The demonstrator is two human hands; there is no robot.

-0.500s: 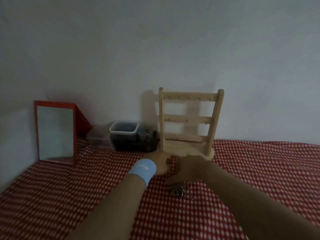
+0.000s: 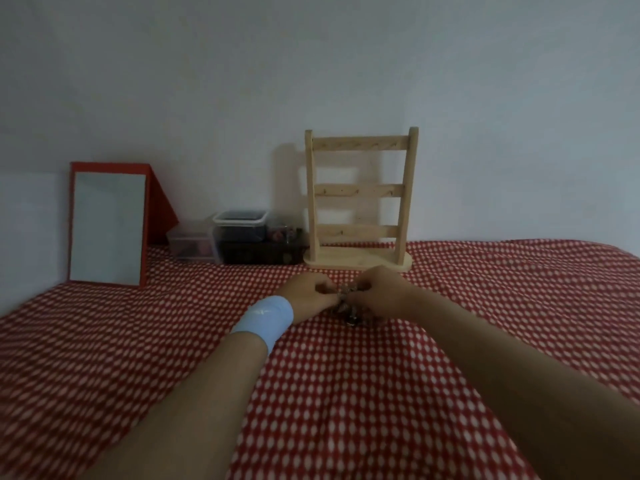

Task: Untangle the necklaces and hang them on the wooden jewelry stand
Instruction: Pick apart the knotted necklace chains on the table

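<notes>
A small tangled clump of necklaces point(image 2: 349, 308) lies on the red checked cloth, just in front of the wooden jewelry stand point(image 2: 360, 202). My left hand point(image 2: 308, 296), with a light blue wristband, pinches the clump from the left. From the right, my right hand point(image 2: 381, 296) pinches the same clump, and the fingertips of both hands meet over it. Most of the chains are hidden under my fingers. The stand is upright against the wall, and its three peg bars are bare.
A red-framed mirror point(image 2: 107, 226) leans at the back left. Clear plastic boxes point(image 2: 239, 237) with small dark items sit between the mirror and the stand. The red checked cloth point(image 2: 346, 393) covers the whole surface up to the white wall.
The view has tilted slightly. Both hands have closed in on the necklace clump and now pinch it between them, where before the clump lay below my right hand.
</notes>
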